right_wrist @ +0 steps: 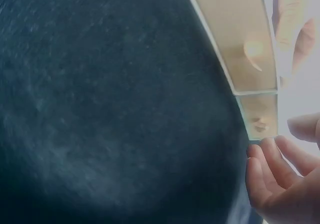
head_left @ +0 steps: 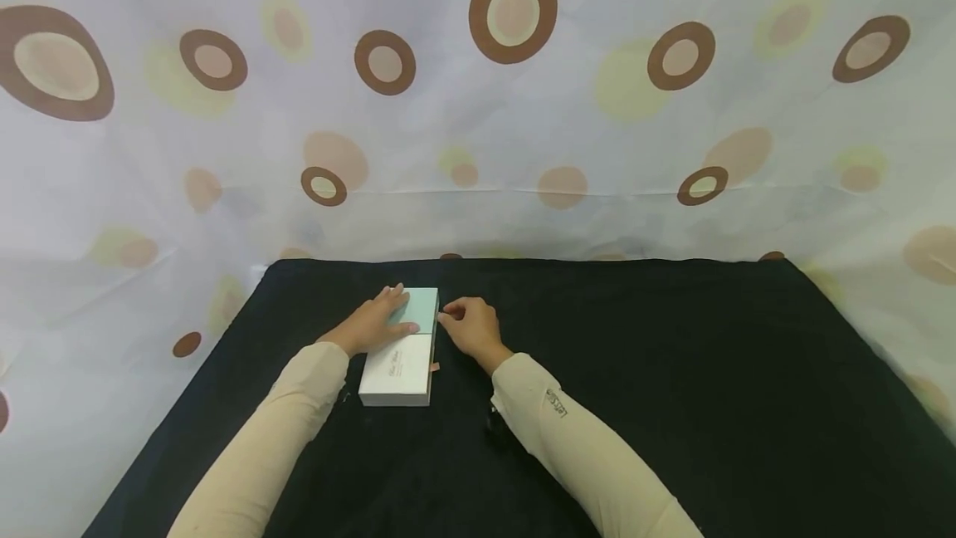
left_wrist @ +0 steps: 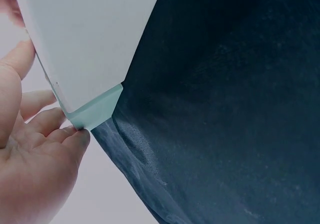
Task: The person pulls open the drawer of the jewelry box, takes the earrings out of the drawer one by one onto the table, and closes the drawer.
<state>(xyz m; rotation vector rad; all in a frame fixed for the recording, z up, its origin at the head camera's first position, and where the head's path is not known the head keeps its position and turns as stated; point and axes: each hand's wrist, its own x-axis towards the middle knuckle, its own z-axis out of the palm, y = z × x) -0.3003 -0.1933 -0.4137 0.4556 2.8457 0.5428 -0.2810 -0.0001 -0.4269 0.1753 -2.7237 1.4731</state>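
A flat box lies on the dark cloth, white at its near part and mint green at its far part. My left hand rests on it, thumb across the top and fingers extended over the mint part. Fingertips meet the mint corner in the left wrist view. Beside the box's right side is my right hand, fingers bent loosely close to the mint end. That side shows two beige panels in the right wrist view, with a pale curved tab and a smaller tab.
A black cloth covers the table. Behind it hangs a white curtain printed with brown and pale circles. An orange-pink tab sticks out from the box's right side toward the cloth.
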